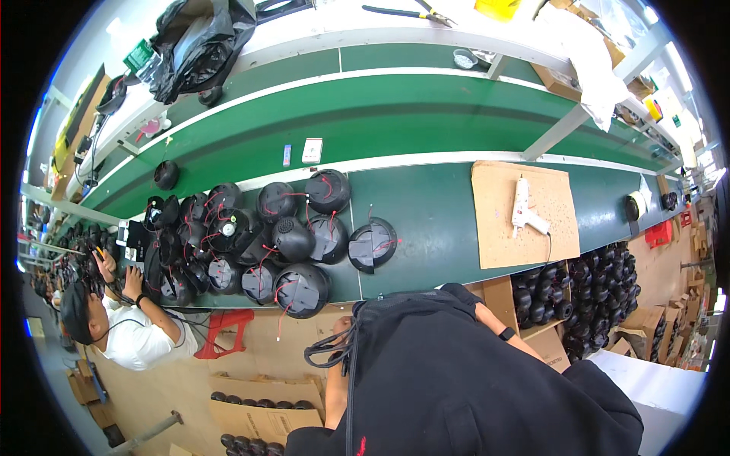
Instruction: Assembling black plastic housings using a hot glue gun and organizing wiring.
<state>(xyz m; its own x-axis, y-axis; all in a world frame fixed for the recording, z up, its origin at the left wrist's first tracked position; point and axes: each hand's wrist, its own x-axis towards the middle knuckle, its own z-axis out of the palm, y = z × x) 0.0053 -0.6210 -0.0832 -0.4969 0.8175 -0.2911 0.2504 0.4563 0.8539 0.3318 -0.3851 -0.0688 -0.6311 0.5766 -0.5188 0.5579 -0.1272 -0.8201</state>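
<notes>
My left hand (341, 327) is low beside the front edge of the green bench, partly covered by dark cords and my black clothing. Its fingers do not show clearly. On the other side, my right hand (482, 313) is mostly behind the black cloth (461, 293), below the bench edge; a dark band circles that wrist. What either hand touches is hidden. Nearest on the bench top lies a round black housing (372, 245) with a grey inner face and red wires. Several more black housings (302, 290) with red wires crowd together to its left.
A white glue gun (525, 209) lies on a cardboard sheet (487, 251) at the right. Boxes of black round parts (601, 296) stand below. A co-worker in a white shirt (141, 338) sits at the left near a red stool (228, 333). A shelf (365, 34) runs above.
</notes>
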